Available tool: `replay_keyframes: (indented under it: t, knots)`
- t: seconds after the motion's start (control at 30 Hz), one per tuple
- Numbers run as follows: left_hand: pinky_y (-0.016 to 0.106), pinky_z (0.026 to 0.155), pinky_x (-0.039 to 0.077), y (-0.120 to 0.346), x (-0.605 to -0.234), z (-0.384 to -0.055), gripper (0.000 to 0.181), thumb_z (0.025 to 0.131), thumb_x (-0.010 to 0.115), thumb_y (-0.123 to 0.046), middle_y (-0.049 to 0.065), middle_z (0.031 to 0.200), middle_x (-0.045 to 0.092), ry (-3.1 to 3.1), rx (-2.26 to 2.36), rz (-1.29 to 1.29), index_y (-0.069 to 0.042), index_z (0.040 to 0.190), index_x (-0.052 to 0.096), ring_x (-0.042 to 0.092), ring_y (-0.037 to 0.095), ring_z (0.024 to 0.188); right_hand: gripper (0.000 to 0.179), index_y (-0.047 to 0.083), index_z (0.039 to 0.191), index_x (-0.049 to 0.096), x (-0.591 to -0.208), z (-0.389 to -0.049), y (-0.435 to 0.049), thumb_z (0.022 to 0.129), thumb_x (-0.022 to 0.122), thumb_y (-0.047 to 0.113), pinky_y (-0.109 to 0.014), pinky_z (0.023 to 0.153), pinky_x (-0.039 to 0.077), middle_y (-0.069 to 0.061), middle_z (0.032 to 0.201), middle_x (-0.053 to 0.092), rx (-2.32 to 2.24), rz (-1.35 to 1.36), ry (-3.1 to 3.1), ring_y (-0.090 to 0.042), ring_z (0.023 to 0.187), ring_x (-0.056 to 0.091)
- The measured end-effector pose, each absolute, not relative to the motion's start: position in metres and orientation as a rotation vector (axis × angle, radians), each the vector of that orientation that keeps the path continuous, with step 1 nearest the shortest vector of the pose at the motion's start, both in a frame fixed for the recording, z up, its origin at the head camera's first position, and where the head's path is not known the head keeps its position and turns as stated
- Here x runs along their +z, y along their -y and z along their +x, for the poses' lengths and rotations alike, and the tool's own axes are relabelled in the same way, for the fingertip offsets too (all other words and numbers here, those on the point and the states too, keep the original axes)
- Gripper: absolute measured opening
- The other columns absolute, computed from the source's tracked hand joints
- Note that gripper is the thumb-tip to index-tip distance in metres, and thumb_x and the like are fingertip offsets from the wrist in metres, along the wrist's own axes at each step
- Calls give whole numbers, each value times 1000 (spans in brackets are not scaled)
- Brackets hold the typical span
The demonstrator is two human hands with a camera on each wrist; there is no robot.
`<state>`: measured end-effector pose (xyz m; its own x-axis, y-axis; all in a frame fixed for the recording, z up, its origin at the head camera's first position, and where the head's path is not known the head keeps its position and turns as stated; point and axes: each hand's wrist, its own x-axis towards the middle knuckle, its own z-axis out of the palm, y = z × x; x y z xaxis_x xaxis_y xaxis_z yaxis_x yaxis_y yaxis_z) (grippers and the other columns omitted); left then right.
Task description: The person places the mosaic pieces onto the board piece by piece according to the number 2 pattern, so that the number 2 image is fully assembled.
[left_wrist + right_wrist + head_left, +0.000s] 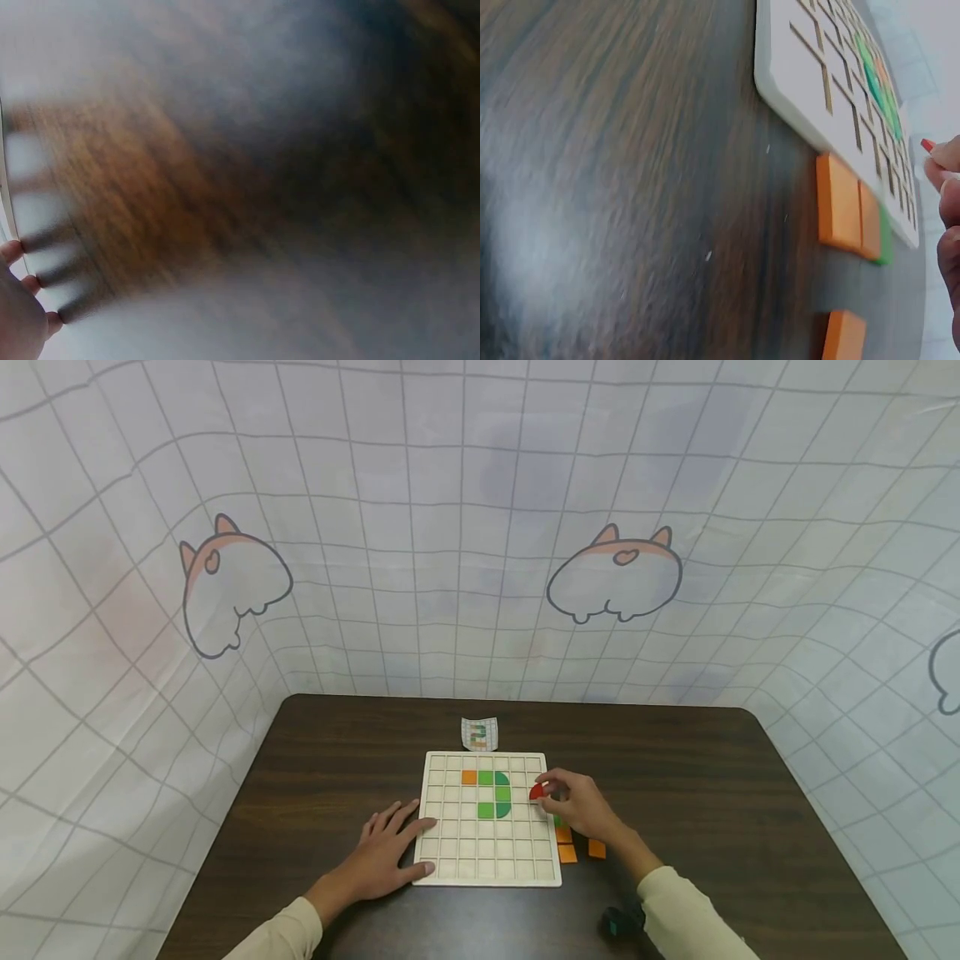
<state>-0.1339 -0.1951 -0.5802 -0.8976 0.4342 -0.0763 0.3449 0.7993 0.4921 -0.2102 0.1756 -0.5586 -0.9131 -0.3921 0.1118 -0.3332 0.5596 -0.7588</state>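
A pale gridded board lies on the table, with orange, light green and dark green tiles in its upper middle cells. My left hand rests at the board's left side, fingers spread, thumb and index fingertip on its edge. My right hand pinches a small red piece with a rounded edge, over the board's right border. In the right wrist view, the red piece peeks out past the fingertips. The left wrist view catches only the fingertips of my left hand.
Loose orange tiles and a partly hidden green one lie right of the board, with another orange tile farther right. A small patterned card sits behind the board. A dark object is near my right sleeve.
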Motion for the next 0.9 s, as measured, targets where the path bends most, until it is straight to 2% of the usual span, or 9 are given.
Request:
replay_keyframes:
  t: [0.2,0.37,0.6,0.77,0.9]
  knots:
    - [74,109,20,196,-580,-134,67,94,58,-63,10,165,26,-2802,711,616,-32,151,45,22,45,150,31,6,123,68,-554,-210,-163,92,71,6,-20,51,40,-4,96,72,-1268,-684,-2648,-14,59,51]
    - [74,109,20,196,-581,-135,67,94,57,-64,10,165,26,-2800,710,619,-33,151,44,22,45,150,32,9,124,70,-554,-209,-155,92,70,7,-22,53,46,-4,97,71,-1273,-686,-2585,-8,58,53]
    - [74,109,20,196,-582,-135,67,94,57,-65,10,165,26,-2798,714,626,-33,151,44,22,45,150,37,6,131,68,-555,-209,-145,94,67,7,-20,50,44,-6,97,70,-1257,-789,-2529,-3,53,49]
    - [74,109,20,196,-582,-135,67,94,57,-64,10,165,25,-2799,710,630,-33,152,44,21,45,150,32,5,126,70,-559,-209,-137,95,67,9,-19,51,45,-4,94,68,-1286,-832,-2501,-2,55,50]
    - [74,109,19,196,-581,-134,66,94,57,-63,11,165,25,-2792,723,624,-33,151,44,20,45,150,25,5,119,71,-563,-209,-129,94,68,10,-19,57,48,-3,91,68,-1313,-855,-2481,-3,64,55]
